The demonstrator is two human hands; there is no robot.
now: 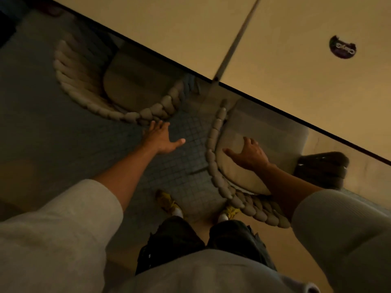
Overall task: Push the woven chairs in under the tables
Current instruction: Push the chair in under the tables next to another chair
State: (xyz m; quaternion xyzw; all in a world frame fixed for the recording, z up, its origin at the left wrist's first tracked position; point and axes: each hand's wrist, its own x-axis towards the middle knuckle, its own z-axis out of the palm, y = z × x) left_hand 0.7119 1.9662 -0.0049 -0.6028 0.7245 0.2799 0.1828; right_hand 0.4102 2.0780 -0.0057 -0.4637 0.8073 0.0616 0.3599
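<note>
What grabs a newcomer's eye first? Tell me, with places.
Two outstretched arms dominate: the left hand reaches, fingers spread, to the braided rim of the left woven chair, and the right hand spreads over the cushion of the right woven chair. Both chairs sit partly under the tan tables across the top, where a dark round sticker stands out at upper right.

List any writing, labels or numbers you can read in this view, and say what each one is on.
Dark round sticker on the table top: one pale word, seen upside down and too blurred to read.
No other text shows: none on the left chair, the right chair or the tiled floor.
</note>
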